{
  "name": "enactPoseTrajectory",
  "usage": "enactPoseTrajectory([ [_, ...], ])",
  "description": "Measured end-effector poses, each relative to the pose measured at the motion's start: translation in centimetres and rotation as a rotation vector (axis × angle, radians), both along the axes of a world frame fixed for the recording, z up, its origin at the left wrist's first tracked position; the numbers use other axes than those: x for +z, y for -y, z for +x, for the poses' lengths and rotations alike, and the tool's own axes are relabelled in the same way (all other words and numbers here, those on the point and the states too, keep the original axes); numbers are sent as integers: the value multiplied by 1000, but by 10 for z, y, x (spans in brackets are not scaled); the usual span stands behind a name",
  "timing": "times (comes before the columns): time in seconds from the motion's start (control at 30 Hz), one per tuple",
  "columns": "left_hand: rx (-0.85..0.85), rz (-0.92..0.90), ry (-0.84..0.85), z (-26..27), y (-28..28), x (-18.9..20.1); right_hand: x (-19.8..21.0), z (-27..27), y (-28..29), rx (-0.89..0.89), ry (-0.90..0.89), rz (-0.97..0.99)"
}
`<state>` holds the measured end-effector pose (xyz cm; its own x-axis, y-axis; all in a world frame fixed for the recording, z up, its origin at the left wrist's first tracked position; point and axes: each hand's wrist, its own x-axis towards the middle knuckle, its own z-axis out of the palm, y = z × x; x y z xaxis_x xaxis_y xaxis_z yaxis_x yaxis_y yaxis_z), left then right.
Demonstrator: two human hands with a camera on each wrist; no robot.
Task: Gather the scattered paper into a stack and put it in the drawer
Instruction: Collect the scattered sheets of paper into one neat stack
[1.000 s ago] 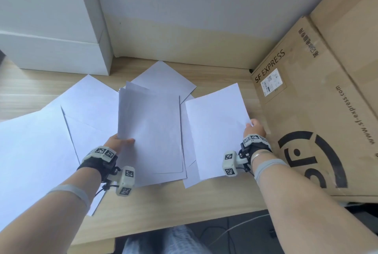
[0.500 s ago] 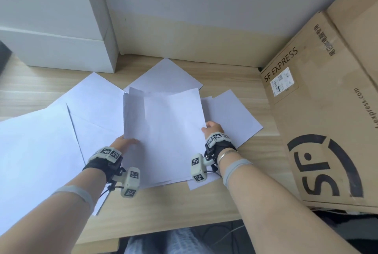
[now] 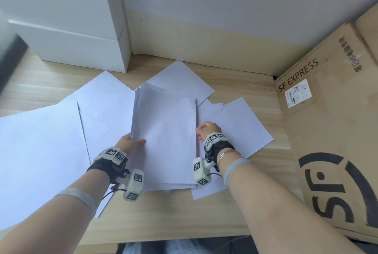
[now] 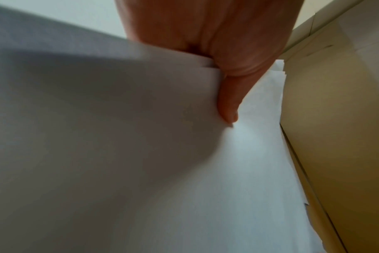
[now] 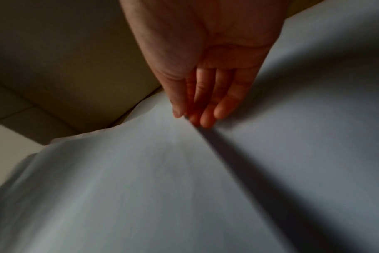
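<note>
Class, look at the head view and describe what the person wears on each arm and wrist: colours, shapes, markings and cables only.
Both forearms are bare. Each wrist has a black strap carrying off-white blocks printed with black-and-white square markers, plus a boxy off-white camera unit hanging below. A thin black cable loops under the left unit. The right wrist adds thin metal bangles. A pale grey band circles each forearm.

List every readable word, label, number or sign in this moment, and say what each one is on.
"SF EXPRESS": printed in black on the cardboard box, near its top edge.
"SF": large black logo on the same box, partly cut off by the frame.
Vertical line of Chinese characters on the box: too blurred to read.
White shipping label on the box: print too small to read.
Black-and-white square markers on the wrist cameras: patterns, no text.
Paper sheets: blank.
</note>
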<state>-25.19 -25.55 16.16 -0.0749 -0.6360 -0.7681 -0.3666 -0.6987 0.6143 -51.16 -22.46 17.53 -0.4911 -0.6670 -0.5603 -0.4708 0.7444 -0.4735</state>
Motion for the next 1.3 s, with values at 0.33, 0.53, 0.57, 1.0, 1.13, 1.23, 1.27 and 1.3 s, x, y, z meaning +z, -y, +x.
enactPoseTrajectory([
  [0.33, 64, -6, -70, -14, 23, 6, 9, -74, 40, 360, -151, 114],
  [0.53, 109, 30, -101, -17, 30, 5, 3, -73, 45, 633, -382, 188],
  [0.57, 115, 36, -102, -17, 31, 6, 1, -74, 45, 654, -417, 179],
  [1.0, 124, 80, -101, -16, 28, 6, 9, -96, 50, 631, -421, 300],
  [1.13, 117, 78, -90, -16, 26, 7, 22, -109, 39, 501, -386, 253],
  [1.23, 117, 86, -98, -14, 23, 6, 31, -122, 22, 324, -346, 152],
  [1.27, 115, 91, -99, -13, 23, 6, 33, -126, 15, 277, -332, 121],
  [1.3, 111, 95, -96, -11, 22, 5, 33, -130, 9, 230, -320, 98],
])
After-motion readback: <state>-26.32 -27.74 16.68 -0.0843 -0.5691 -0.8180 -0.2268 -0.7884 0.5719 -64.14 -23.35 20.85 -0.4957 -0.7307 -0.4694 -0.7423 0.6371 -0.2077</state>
